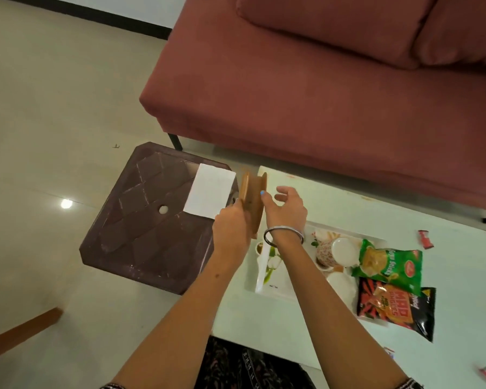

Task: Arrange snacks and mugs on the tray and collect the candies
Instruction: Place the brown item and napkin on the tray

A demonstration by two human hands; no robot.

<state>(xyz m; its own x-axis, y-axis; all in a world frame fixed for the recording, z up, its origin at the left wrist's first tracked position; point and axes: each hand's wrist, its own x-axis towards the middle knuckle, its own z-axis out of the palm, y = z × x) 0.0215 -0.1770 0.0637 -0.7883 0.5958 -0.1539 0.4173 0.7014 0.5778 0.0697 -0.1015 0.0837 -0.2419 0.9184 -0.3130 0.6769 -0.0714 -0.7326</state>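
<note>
pale floor tiles and a dusty-rose fabric sofa (pixel 306 102) frame a white low table (pixel 264 315). on it, a white floral tray (pixel 267 279) already carries patterned mugs (pixel 327 252) and two snack packets (pixel 390 265); red wrapped candies (pixel 425 239) lie scattered, well apart. left hand (pixel 230 220) grips a round wooden container (pixel 251 197) on edge; right hand (pixel 288 204) steadies it, fingers half open. likely next: setting it flat to take the candies.

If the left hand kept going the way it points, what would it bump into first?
Probably the wooden holder that the left hand already grips on edge. Beyond it lie the white table edge and the pink sofa, though depth is hard to judge.
</note>
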